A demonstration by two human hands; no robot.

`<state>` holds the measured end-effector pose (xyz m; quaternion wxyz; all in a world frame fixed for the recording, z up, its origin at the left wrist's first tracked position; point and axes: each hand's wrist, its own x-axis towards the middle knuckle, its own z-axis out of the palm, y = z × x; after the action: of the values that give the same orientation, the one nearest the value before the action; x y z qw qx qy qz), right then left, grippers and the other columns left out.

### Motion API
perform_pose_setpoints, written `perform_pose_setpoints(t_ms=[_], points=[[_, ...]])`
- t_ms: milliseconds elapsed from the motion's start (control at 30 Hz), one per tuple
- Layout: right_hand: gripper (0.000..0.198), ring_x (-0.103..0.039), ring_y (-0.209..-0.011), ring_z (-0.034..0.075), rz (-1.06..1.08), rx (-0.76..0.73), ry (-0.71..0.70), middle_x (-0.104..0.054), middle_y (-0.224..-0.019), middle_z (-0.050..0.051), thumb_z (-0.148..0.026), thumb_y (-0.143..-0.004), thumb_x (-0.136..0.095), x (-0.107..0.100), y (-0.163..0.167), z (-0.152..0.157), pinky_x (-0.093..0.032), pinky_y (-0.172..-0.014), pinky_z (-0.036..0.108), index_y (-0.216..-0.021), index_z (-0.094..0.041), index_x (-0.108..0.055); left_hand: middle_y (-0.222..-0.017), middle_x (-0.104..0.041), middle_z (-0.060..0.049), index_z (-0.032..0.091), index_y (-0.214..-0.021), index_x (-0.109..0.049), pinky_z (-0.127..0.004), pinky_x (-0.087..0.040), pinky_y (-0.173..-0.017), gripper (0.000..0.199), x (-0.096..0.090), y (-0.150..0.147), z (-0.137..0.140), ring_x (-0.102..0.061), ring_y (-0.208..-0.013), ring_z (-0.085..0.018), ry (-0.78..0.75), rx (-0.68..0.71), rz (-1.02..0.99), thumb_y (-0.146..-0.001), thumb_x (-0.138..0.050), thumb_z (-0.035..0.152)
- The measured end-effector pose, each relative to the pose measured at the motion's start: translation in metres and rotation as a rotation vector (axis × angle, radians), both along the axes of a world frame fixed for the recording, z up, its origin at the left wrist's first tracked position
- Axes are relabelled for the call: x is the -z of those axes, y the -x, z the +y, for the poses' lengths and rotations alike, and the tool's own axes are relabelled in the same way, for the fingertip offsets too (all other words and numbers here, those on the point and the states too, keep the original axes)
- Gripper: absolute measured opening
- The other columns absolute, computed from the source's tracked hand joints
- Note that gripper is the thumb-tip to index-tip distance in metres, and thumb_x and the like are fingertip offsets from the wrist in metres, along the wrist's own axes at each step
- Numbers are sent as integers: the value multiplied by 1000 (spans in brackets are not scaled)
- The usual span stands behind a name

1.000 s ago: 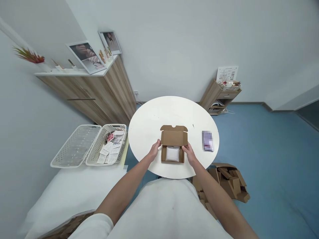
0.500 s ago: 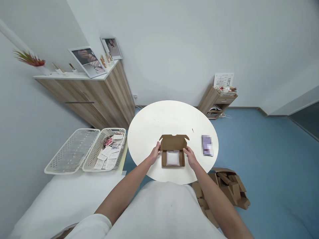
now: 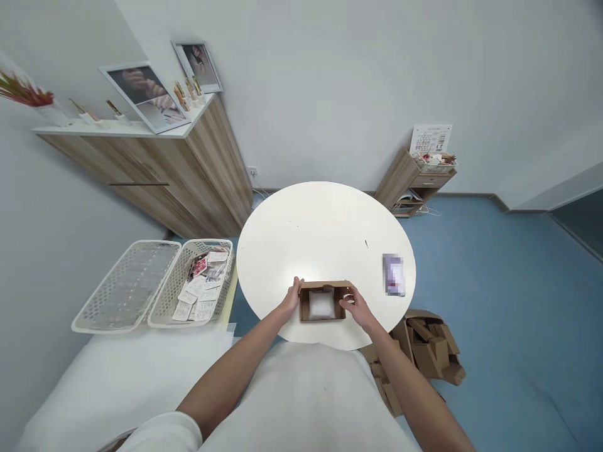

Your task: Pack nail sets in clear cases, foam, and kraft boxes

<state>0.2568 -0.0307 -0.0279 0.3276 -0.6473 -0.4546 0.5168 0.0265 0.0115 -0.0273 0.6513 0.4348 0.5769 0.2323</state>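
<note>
A small brown cardboard box [image 3: 305, 314] stands near the front edge of the round white table [image 3: 330, 232]. Its lid [image 3: 325, 285] is tilted partway over the opening. Inside lies a white packet [image 3: 321, 305]. My left hand [image 3: 290, 301] grips the box's left side and the lid's corner, fingers partly hidden behind it. At the right side, my right hand [image 3: 356, 307] has its curled fingers on the lid's edge and side flap.
A pixelated purple packet [image 3: 394, 275] lies at the table's right. Two white baskets [image 3: 157, 319] stand at left, one with cards and packets. A carton of cardboard boxes [image 3: 431, 345] sits on the floor at right. A wooden cabinet [image 3: 207, 169] and small shelf [image 3: 400, 179] are behind.
The box lid has swung down from standing upright toward the opening. Both hands moved with it, the right fingers curling in at the flap. The camera view has shifted slightly.
</note>
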Motion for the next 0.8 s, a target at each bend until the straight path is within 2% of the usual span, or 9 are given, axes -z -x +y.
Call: perform_pose_setpoints(t_ms=[100,167,300,433,533,633,733,800], points=[[72,-52,-94,20,-33,-40,-44,-47,-115,5,-31,-64,-59,-5,1,-8,-39,-87,43,-129,-32,-29,-138,-34,-6,27,-132,-31,-40,-32,-96,72,-5,9,-4,-41,-119,-24,100,31,-60,-77,-10,69],[72,-52,-100,21,-36,-83,-58,-45,-119,5,-30,-65,-59,-7,1,-14,-37,-90,44,-130,-31,-27,-137,-36,-7,27,-132,-31,-39,-34,-94,69,-9,16,-7,-43,-117,-23,98,41,-93,-78,-16,67],[67,-50,-107,23,-22,-137,-58,-48,-121,7,-31,-68,-59,-8,1,-25,-34,-95,47,-128,-30,-29,-139,-32,-4,30,-128,-37,-34,-36,-93,60,-14,25,-17,-38,-121,-23,75,76,-105,-78,-34,62],[71,-49,-110,23,13,-174,-78,-50,-120,5,-29,-68,-59,-12,3,-30,-33,-97,47,-131,-31,-27,-136,-37,-4,29,-124,-43,-32,-38,-92,56,-15,23,-21,-35,-124,-23,34,59,-71,-78,-38,60],[75,-46,-114,23,0,-238,-79,-47,-125,4,-27,-67,-59,-16,6,-25,-31,-98,47,-133,-33,-23,-134,-41,-7,25,-123,-44,-32,-39,-91,57,-12,21,-18,-40,-120,-24,-21,20,-53,-77,-44,58],[72,-38,-120,25,-49,-269,-105,-39,-132,4,-26,-64,-62,-15,9,-19,-28,-100,47,-129,-31,-32,-133,-41,-9,21,-122,-44,-33,-40,-90,58,-3,24,-15,-43,-116,-25,-94,-14,-21,-75,-50,54],[60,-36,-120,25,-68,-286,-93,-40,-130,4,-28,-63,-62,-7,10,-20,-28,-99,46,-121,-30,-44,-131,-42,-10,21,-120,-46,-35,-36,-93,57,7,32,-15,-41,-117,-27,-187,-31,96,-73,-54,51],[64,-39,-117,25,-67,-270,-33,-41,-128,4,-31,-65,-61,-1,9,-24,-30,-98,45,-125,-31,-39,-130,-42,-10,21,-119,-47,-37,-35,-94,56,10,36,-17,-40,-117,-28,-247,-22,200,-72,-55,50]])
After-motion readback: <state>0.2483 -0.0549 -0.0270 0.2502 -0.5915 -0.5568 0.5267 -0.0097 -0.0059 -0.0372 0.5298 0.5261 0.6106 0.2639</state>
